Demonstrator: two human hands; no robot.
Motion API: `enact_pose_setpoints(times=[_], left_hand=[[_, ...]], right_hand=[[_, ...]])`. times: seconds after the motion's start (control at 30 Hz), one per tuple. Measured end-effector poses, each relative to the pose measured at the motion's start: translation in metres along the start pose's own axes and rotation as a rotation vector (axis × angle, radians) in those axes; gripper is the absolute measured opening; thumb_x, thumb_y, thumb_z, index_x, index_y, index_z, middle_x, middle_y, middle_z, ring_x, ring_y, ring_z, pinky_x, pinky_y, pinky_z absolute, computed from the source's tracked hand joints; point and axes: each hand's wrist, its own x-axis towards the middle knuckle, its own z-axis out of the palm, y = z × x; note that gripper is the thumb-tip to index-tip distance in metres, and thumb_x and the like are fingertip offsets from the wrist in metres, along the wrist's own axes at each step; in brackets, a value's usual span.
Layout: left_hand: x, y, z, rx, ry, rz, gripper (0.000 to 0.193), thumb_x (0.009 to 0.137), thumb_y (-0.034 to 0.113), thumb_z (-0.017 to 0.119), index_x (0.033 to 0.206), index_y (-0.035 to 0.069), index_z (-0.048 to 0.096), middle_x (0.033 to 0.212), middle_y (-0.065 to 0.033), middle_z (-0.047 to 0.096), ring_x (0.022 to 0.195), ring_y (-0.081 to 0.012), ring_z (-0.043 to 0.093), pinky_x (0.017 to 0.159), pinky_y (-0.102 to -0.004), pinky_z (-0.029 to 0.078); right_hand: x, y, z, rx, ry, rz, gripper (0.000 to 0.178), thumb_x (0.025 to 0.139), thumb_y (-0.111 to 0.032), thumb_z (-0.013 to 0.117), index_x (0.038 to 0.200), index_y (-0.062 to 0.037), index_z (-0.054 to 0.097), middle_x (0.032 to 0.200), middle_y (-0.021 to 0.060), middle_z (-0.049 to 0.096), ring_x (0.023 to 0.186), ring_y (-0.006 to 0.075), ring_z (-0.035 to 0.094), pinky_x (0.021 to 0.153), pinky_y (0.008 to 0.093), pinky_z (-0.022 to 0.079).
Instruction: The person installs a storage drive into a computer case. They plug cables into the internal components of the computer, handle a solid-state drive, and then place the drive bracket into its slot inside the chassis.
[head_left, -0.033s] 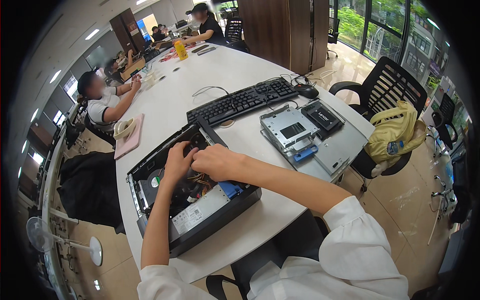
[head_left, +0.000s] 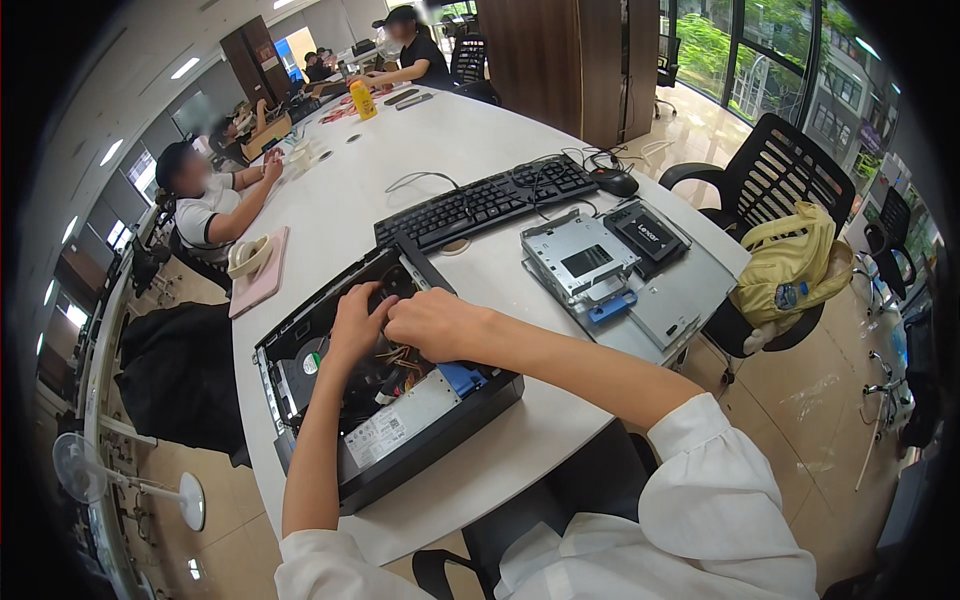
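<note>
An opened desktop computer case (head_left: 440, 440) lies on the white table before me. My left hand (head_left: 355, 325) reaches into its far part, fingers bent down and closed, their tips hidden. Right beside it my right hand (head_left: 435, 325) is closed, its fingers curled down into the case against the left hand's fingers. What either one grips is hidden. Inside the case show a round fan (head_left: 303, 364), bundled cables (head_left: 406, 358), a silver power supply (head_left: 385, 432) along the near side and a blue plastic latch (head_left: 460, 378).
Beyond the case lies a black keyboard (head_left: 490, 205) with a mouse (head_left: 613, 181). To the right, a metal drive cage (head_left: 575, 255) and a flat black box (head_left: 645, 235) rest on a grey panel (head_left: 672, 305). Tape rolls (head_left: 252, 258) sit on a pink pad (head_left: 270, 285), near a seated person (head_left: 210, 205).
</note>
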Motion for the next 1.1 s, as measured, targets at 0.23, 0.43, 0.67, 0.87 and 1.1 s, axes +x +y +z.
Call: enact_pose_setpoints(times=[0.23,0.43,0.67,0.87,1.1], left_hand=[[0.003,-0.001,0.005,-0.002,-0.021,-0.051,0.051,0.087,0.032,0.072,0.122,-0.004,0.061,0.119,-0.0218,0.063,0.111,-0.0388,0.06,0.095,-0.0435,0.047],[0.001,0.007,-0.011,0.072,0.0,-0.089,0.049,0.089,0.032,0.07,0.121,-0.003,0.062,0.119,-0.0222,0.064,0.112,-0.0381,0.061,0.096,-0.0427,0.047],[-0.006,0.088,-0.1,0.062,-0.392,-0.266,0.043,0.095,0.04,0.06,0.103,0.0,0.072,0.089,-0.0147,0.074,0.087,-0.0262,0.071,0.079,-0.0355,0.053],[-0.048,0.096,-0.083,0.227,-0.511,-0.464,0.052,0.095,0.054,0.053,0.092,0.006,0.075,0.07,-0.0093,0.072,0.075,-0.0266,0.072,0.075,-0.0397,0.055],[-0.052,0.088,-0.073,0.004,-0.356,-0.408,0.046,0.096,0.044,0.059,0.099,-0.001,0.069,0.072,-0.0106,0.071,0.074,-0.0207,0.071,0.069,-0.0321,0.053]], right_hand=[[-0.006,-0.006,-0.019,0.029,-0.065,0.067,0.013,0.073,-0.006,0.073,0.086,-0.0058,0.069,0.091,0.0165,0.067,0.087,0.0331,0.069,0.072,0.043,0.055],[-0.01,0.002,-0.028,0.278,-0.124,0.095,0.023,0.073,-0.01,0.076,0.095,-0.0087,0.073,0.097,0.0163,0.07,0.091,0.0347,0.069,0.081,0.0429,0.055],[-0.051,0.015,-0.078,0.27,0.138,0.071,0.015,0.082,-0.014,0.069,0.094,-0.0067,0.074,0.087,0.0123,0.073,0.085,0.0314,0.069,0.076,0.0429,0.054],[-0.116,0.036,-0.107,0.294,0.412,0.209,0.016,0.086,-0.016,0.071,0.096,-0.004,0.075,0.086,0.0127,0.074,0.082,0.0252,0.071,0.077,0.0336,0.054],[-0.255,0.088,-0.138,0.485,0.561,0.729,0.019,0.09,-0.015,0.07,0.105,-0.0044,0.075,0.094,0.009,0.075,0.086,0.0154,0.07,0.079,0.0265,0.053]])
